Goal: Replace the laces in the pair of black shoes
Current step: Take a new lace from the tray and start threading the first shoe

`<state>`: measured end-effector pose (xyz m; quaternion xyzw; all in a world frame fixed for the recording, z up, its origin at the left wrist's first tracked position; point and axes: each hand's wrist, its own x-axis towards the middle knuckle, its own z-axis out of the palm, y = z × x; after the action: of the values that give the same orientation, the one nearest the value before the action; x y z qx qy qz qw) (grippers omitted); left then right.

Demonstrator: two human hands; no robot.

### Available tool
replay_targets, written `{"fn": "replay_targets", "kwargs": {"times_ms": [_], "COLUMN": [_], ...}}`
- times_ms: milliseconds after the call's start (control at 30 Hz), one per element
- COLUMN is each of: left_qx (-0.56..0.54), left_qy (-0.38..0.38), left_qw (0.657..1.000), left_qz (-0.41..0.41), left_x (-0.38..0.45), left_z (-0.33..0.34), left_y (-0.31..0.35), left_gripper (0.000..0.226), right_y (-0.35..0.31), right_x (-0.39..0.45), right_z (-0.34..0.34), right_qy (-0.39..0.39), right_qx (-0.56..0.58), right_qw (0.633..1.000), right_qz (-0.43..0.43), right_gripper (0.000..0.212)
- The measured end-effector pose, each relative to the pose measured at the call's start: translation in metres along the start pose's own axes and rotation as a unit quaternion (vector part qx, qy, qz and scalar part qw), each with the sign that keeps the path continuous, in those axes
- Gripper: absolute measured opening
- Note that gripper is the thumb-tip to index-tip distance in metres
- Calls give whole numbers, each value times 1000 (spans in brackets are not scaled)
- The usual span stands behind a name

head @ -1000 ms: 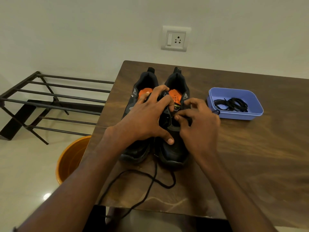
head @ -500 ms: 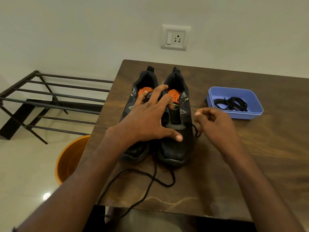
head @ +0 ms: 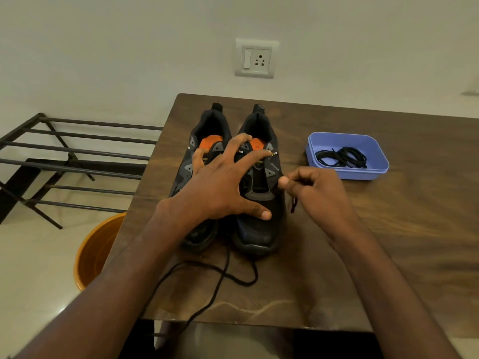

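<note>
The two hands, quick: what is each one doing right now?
Left hand: open, fingers spread, pressing on the pair of black shoes.
Right hand: closed, pinching the thin black lace beside the shoe on the right.

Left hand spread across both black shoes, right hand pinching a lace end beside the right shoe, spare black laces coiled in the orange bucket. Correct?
Not quite. The head view shows the spare black laces coiled in the blue tray on the table, not in the orange bucket on the floor. The rest holds.

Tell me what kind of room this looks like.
Probably a home room or entryway: a wooden table against a plain wall with a wall socket, a metal shoe rack beside it, and an orange bucket on the tiled floor.
</note>
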<state>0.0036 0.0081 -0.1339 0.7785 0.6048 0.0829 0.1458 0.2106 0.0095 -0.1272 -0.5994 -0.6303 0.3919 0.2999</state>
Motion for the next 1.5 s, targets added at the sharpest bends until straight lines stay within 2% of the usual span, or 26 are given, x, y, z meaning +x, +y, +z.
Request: {"fn": "replay_targets", "kwargs": {"times_ms": [67, 133, 167, 200, 233, 300, 333, 367, 400, 500, 600, 667, 733, 767, 800, 867, 900, 933, 967, 1033, 1100, 1167, 1233, 1300, 1433, 1500], "left_qx": [-10, -14, -15, -14, -14, -17, -18, -17, -13, -6, -10, -20, -28, -30, -32, -34, -35, -35, -36, -36, -36, -34, -30, -26, -22, -30], "left_qy": [-5, -6, -6, -5, -3, -1, 2, 5, 8, 14, 11, 5, -4, -8, -9, -5, -3, -4, -6, -8, -6, -6, -3, -2, -3, -5], "left_qw": [1000, 1000, 1000, 1000, 1000, 1000, 1000, 1000, 1000, 1000, 1000, 1000, 1000, 1000, 999, 999, 999, 999, 999, 999, 999, 999, 1000, 1000, 1000, 1000], "left_qz": [-3, -2, -1, 0, 1, 1, 1, 2, 4, 5, 1, 1, -1, -3, -5, -2, -1, -1, 0, -1, 0, 1, 2, 1, -3, -4], "left_x": [0, 0, 0, 0, 1, 1, 0, 0, -1, -1, -1, -1, 0, 0, 0, 0, 0, 1, 1, 1, 0, -1, -1, -1, 0, 0], "left_z": [-1, -1, -1, -1, -1, -1, -1, 0, 0, 0, -1, -3, -4, -4, -4, -3, -3, -3, -3, -3, -4, -3, -3, -2, -3, -3], "left_y": [-1, -2, -1, -1, -2, -3, -3, -3, -3, -1, -1, -2, -2, -2, -2, -2, -3, -3, -3, -2, -2, -1, -1, -1, 0, -1], "left_gripper": [116, 116, 116, 116, 116, 116, 116, 115, 115, 115, 115, 115, 116, 116, 116, 115, 115, 115, 115, 115, 114, 114, 114, 114, 114, 114], "right_y": [-6, -12, -12, -11, -9, -1, 2, 5, 5, -1, -4, 0, 0, -1, -2, -4, -3, -2, 0, 1, 4, 6, 6, 1, -7, -4], "right_x": [-3, -3, -2, -1, 0, 1, 1, 1, 0, -1, 0, 1, -1, -1, -1, 1, 3, 4, 4, 3, 2, 1, -1, -1, 0, 0], "right_z": [-6, -18, -23, -26, -25, -16, -10, -3, 1, 6, 4, 2, -4, -10, -17, -31, -33, -32, -29, -19, -11, -3, 3, 6, 2, -1], "right_qy": [8, -15, -10, 8, 39, 112, 113, 86, 49, -17, -24, -16, 9, 23, 24, 7, 1, 1, 14, 52, 46, 13, -9, -21, -40, -48], "right_qx": [253, 559, 638, 643, 570, 237, 62, -60, -122, -183, -213, -157, 32, 188, 370, 638, 687, 679, 617, 383, 154, -19, -119, -141, -208, -179], "right_qw": [967, 829, 770, 766, 820, 964, 990, 992, 989, 982, 976, 987, 999, 982, 929, 769, 726, 734, 786, 922, 987, 999, 992, 990, 977, 983], "right_qz": [19, 8, -7, -21, -28, -48, -65, -76, -70, -38, -44, -41, -21, -13, -14, -20, -16, -10, 0, 12, -6, -35, -40, -25, -29, -15], "right_gripper": [17, 18, 19, 19, 18, 16, 16, 17, 19, 27, 3, 9, 14, 15, 18, 29, 30, 27, 23, 17, 10, 13, 25, 26, 3, 6]}}
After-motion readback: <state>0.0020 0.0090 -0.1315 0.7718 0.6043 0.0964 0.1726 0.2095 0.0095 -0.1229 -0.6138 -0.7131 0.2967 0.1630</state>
